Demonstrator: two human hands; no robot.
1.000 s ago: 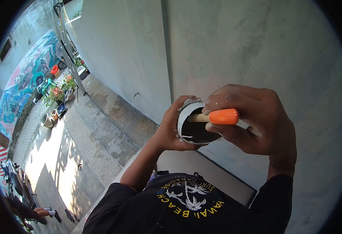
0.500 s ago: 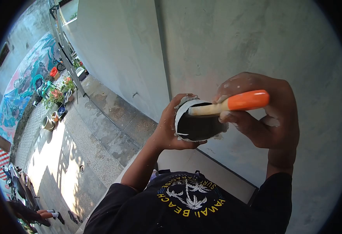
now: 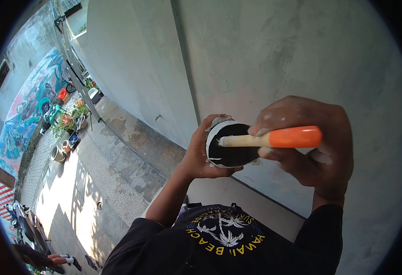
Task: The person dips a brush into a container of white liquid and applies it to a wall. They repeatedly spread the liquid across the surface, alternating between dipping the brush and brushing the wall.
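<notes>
My left hand (image 3: pixel 196 158) is wrapped around a round paint-smeared container (image 3: pixel 212 140), its open mouth facing up toward me. The inside is dark, and white paint crusts the rim. My right hand (image 3: pixel 334 142) pinches a paintbrush (image 3: pixel 295 137) between thumb and fingers. The handle is bare wood with an orange end, and its wooden part reaches over the mouth of the container. I cannot see the bristles. White flecks of paint dot both hands.
A grey-green wall (image 3: pixel 237 55) rises close in front and to the right. At the left stand a metal ladder (image 3: pixel 74 68), potted plants (image 3: pixel 65 123) and a pot (image 3: pixel 58 154) on paving. Another person's legs (image 3: pixel 61 260) show at lower left.
My right hand and the paintbrush have moved slightly down, and the handle lies more level across the container. The left hand keeps its hold; the view has shifted a little.
</notes>
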